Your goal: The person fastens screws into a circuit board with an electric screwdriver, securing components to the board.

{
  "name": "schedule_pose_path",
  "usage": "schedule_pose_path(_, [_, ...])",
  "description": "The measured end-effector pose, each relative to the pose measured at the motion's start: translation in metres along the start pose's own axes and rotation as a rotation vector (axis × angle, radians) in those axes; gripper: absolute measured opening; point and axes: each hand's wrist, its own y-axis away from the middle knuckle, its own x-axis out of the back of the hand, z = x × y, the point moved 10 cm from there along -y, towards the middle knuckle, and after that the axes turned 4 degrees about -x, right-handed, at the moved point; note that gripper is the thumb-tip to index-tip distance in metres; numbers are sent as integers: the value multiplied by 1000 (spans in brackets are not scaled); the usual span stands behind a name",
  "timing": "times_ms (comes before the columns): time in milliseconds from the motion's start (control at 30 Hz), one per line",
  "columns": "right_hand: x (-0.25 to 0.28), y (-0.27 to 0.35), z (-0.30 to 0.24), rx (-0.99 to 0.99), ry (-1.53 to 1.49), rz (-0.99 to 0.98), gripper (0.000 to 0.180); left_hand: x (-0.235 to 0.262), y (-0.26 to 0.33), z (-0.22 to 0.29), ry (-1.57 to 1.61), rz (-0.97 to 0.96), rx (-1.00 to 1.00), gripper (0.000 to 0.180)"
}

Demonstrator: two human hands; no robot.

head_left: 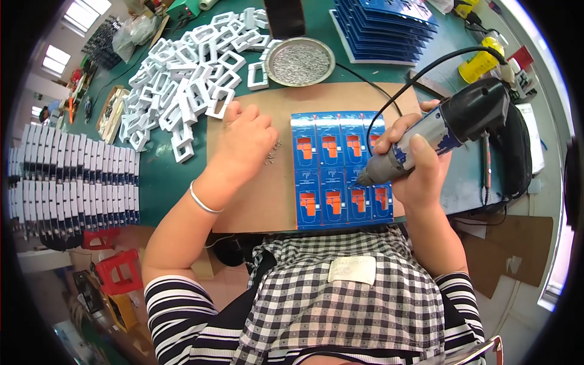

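Note:
My right hand [426,161] grips a corded electric screwdriver [420,146], grey with a black rear end. Its tapered tip points down over a blue printed panel [313,168], which bears rows of orange shapes. At the near edge of the white frame pile [182,79], my left hand [250,132] is closed with its knuckles up. Its fingertips are at a white rectangular frame [220,102]; anything inside the fingers is hidden. Several small loose screws [272,153] lie on the brown board [255,201] beside this hand.
A round metal dish [325,64] of screws stands beyond the board. Stacked blue panels [386,30] are at the far right. Rows of white-and-blue stacked pieces [73,179] fill the left. The screwdriver's black cable [420,73] arcs over the right side, near a yellow bottle [480,64].

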Motion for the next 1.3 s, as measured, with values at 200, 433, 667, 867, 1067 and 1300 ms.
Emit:
schedule_pose_path(200, [7,7,-23,73,-47,-11,54,1,-5,4,-22,-12,-38,7])
schedule_pose_path(433, [15,12,-34,122,-100,28,54,32,4,1,208,194,168,8])
schedule_pose_path(667, [21,18,-31,98,-63,66,57,14,33,-30,284,38,253,17])
schedule_pose_path(867, [12,17,-27,76,-74,16,56,-9,28,-18,293,10,244,15])
schedule_pose_path(1067, [12,20,-33,102,-56,-3,57,-11,24,-23,280,-40,237,9])
schedule_pose_path(1300, [17,18,-27,70,-84,17,58,-2,41,-33,412,72,349,8])
